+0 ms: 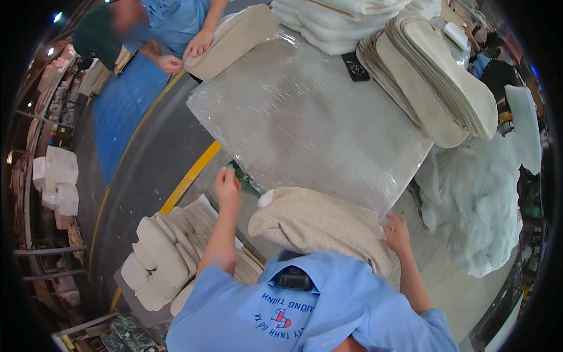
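Note:
A plump beige fabric cushion lies in front of me against the near edge of the plastic-covered table. White stuffing pokes out at its left end. My left hand is raised beyond that end, apart from the cushion, its fingers pinched together; a small whitish spot shows at the fingertips, too small to name. At the cushion's right end is my right hand, fingers loosely bent and apart, the thumb side against the fabric.
Beige cushion covers lie stacked at the table's far right, beside a dark phone-like object and white padding. Bagged white stuffing stands right. More beige cushions are piled at left. A co-worker handles a beige piece far left.

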A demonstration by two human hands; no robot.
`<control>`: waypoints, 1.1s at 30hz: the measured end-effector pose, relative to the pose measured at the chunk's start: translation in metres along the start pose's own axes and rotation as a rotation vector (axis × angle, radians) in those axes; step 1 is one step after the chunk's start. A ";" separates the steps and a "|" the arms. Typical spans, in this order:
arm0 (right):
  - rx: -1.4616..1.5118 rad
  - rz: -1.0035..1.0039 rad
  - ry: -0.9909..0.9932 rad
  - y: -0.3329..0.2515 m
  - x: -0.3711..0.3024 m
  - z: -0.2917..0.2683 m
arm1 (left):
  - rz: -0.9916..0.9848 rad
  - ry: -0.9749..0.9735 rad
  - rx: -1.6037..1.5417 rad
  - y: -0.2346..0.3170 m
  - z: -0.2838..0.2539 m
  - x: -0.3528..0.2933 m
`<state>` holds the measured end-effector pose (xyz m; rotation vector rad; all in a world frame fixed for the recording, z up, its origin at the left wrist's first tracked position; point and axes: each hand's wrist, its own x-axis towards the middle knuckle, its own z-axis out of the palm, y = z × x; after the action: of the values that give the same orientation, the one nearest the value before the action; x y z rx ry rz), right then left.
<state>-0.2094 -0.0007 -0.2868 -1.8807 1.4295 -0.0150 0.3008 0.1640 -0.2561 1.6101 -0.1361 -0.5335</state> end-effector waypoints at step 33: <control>2.360 0.022 0.362 -0.054 0.033 0.197 | -0.267 -1.460 0.609 -0.018 0.265 -0.178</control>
<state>-0.0673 0.0856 -0.4095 0.1831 0.5719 -1.3549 0.0302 -0.0045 -0.2333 1.4773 -1.2674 -1.9370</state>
